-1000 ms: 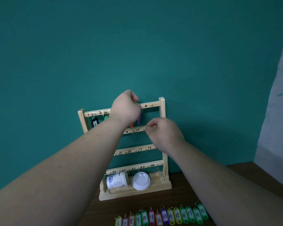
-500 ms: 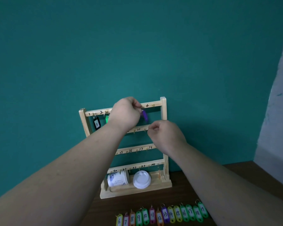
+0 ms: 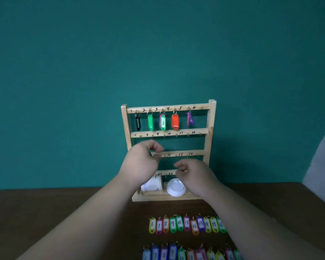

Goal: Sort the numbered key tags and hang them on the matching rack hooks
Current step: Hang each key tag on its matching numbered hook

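Note:
The wooden key rack [image 3: 211, 117] stands against the teal wall with numbered hooks in four rows. On its top row hang several tags: black [image 3: 137, 123], green [image 3: 150, 122], a tag marked 3 [image 3: 163, 122], orange [image 3: 175, 121] and purple [image 3: 189, 119], which swings blurred. My left hand [image 3: 142, 162] hovers in front of the third row, fingers loosely curled and holding nothing. My right hand [image 3: 194, 175] is lower, in front of the bottom row, also loosely curled and empty. A row of numbered tags from 6 upward [image 3: 186, 224] lies on the table.
A second row of coloured tags [image 3: 189, 255] lies at the near edge of the dark wooden table [image 3: 64, 207]. A white paper cup on its side [image 3: 152, 183] and a white lid [image 3: 176, 187] rest on the rack's base tray. A grey wall panel [image 3: 323, 162] is at right.
My left hand let go of the purple tag, which now hangs on the top row. Both hands dropped from the top rows to the lower rack. The view tilted down, showing more tags.

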